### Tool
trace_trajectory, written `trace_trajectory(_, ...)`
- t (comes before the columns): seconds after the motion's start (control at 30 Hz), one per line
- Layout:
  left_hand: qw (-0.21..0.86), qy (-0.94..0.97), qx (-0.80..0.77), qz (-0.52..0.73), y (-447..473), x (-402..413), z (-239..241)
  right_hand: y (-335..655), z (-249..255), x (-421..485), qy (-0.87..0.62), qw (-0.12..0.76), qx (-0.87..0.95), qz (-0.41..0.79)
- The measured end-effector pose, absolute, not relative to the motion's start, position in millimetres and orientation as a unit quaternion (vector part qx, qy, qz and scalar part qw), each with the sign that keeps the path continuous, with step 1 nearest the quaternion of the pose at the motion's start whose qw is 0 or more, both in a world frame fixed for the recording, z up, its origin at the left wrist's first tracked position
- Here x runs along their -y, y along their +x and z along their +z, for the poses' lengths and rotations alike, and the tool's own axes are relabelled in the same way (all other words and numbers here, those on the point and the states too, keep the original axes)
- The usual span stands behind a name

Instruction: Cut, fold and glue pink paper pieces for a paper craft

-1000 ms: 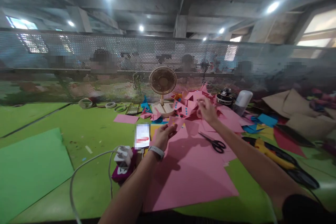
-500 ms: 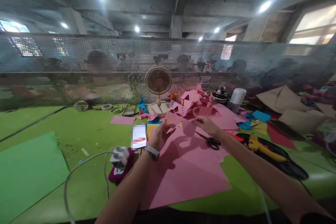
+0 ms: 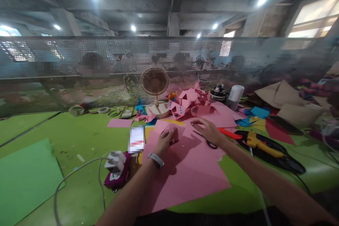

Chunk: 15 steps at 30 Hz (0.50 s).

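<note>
Head view: across our green tabletop (image 3: 84, 194) lies a large pink sheet (image 3: 188, 183). Over it, our right hand (image 3: 208, 132) curves its fingers; whether they grip anything, we cannot tell. Our left hand (image 3: 163, 143), thumb and fingers closed, pinches a small pink paper piece (image 3: 179, 132), which juts right past those fingertips, left of our right hand.

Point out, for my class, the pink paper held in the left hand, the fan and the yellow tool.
Pink paper (image 3: 179, 132): head view, on the part sticking out to the right.
Fan (image 3: 154, 81): head view, on the middle of its round grille.
Yellow tool (image 3: 262, 146): head view, mid-body.
</note>
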<state>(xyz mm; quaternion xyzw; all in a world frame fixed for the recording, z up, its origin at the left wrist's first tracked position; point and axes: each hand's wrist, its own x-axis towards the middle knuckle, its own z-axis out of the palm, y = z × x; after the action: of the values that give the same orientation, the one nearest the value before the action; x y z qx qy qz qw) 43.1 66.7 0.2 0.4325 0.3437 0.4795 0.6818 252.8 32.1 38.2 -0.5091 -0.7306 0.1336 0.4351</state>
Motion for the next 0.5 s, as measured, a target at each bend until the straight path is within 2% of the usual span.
trace_trajectory(0.2, 0.67, 0.368, -0.338, 0.549, 42.8, -78.1, -6.0, 376.2, 20.9, 37.1, -0.614, 0.381, 0.69, 0.04)
trace_trajectory(0.33, 0.654, 0.334, -0.335, 0.59, 43.4, -87.8, -12.5, 461.6, -8.6, 77.6, -0.72, 0.284, 0.631, -0.062)
trace_trajectory(0.5, 0.613, 0.336, -0.367, 0.614, 40.9, -91.8, -13.3, 497.5, -31.2, 89.9, -0.767, 0.152, 0.619, -0.077)
